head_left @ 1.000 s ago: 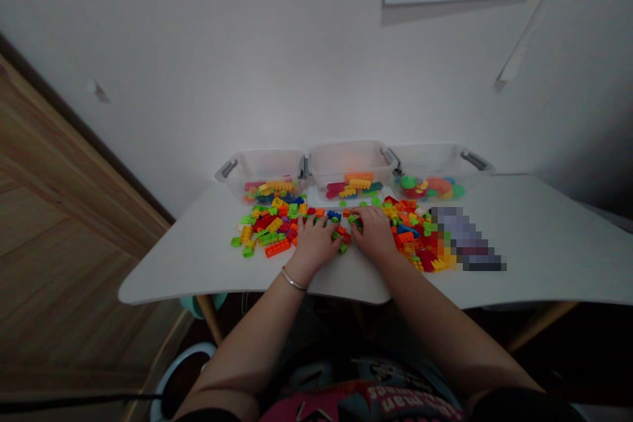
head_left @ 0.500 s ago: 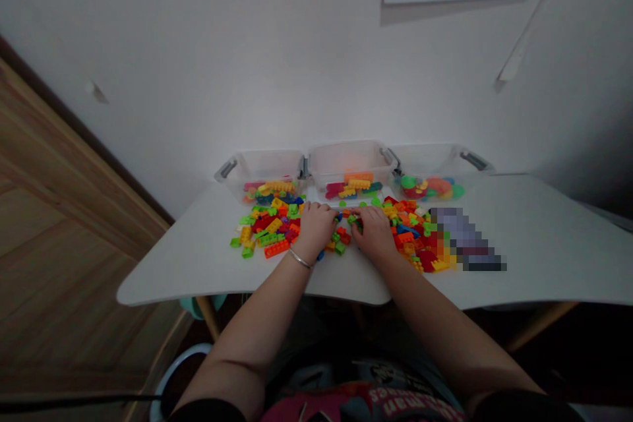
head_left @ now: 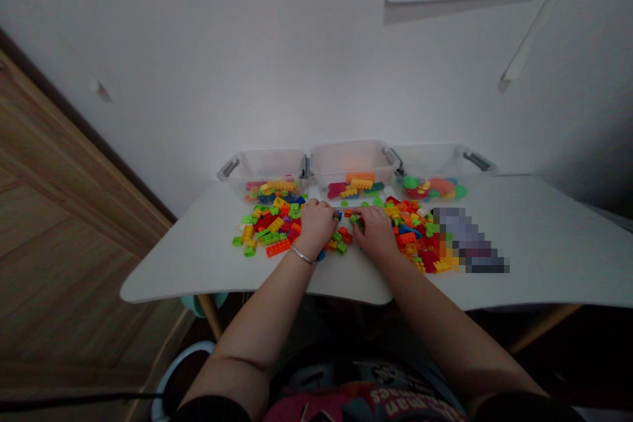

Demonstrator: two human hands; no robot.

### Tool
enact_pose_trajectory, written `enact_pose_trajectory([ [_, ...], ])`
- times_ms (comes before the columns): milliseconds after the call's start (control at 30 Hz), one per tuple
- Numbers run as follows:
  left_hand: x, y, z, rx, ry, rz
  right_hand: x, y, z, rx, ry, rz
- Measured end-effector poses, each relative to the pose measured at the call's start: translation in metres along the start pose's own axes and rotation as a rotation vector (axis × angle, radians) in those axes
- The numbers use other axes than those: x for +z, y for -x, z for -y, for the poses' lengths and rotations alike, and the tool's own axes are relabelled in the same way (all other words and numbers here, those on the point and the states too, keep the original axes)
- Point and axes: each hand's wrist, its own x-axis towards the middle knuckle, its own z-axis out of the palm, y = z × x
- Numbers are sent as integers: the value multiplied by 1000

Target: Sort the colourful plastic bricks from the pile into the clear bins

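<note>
My left hand [head_left: 316,227] rests among the bricks at the middle of the white table, fingers curled, with its fingertips at a small blue plastic brick [head_left: 337,215]. My right hand [head_left: 376,232] lies close beside it, its fingertips on a green brick [head_left: 355,219]. Whether either hand grips its brick is hidden by the fingers. Colourful plastic building bricks lie loose in two heaps, one to the left [head_left: 267,231] and one to the right [head_left: 415,234] of my hands. A thin silver bracelet [head_left: 302,254] circles my left wrist.
Three clear plastic bins with grey handles [head_left: 353,168] stand in a row against the wall, holding sorted bricks and green and orange discs. A pixelated patch [head_left: 467,241] covers something on the table's right side. A wooden door [head_left: 64,264] stands to the left.
My left hand has moved forward towards the bins, and its fingers now reach the blue brick. My right hand stays nearly where it was.
</note>
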Motion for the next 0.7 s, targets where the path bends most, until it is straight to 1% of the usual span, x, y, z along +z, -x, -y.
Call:
enact_pose_trajectory([
  [67,-3,-3,3,-16,46,0,0,0,0,3,-2,0],
  [133,-9,-7,8,-22,165,2,0,-1,0,2,-3,4],
  [233,-25,-13,18,-31,505,-56,0,-1,0,-3,0,12],
  [367,-51,-24,37,-13,998,-263,-1,-1,0,-5,-10,-4],
  [433,-60,-31,51,-38,1188,-407,-2,-1,1,-2,-5,-12],
  [467,-63,-35,59,-75,1248,-495,-2,-1,1,0,-1,-14],
  [533,-67,-43,78,-160,1272,-653,-2,-1,2,-2,4,-19],
  [600,-68,-50,98,-233,1190,-771,-2,-1,2,-16,-1,-31],
  [667,-66,-56,117,-311,1052,-848,-2,-1,1,-26,-11,-49],
  [700,-65,-58,125,-357,982,-844,-2,-1,1,-28,-16,-58],
])
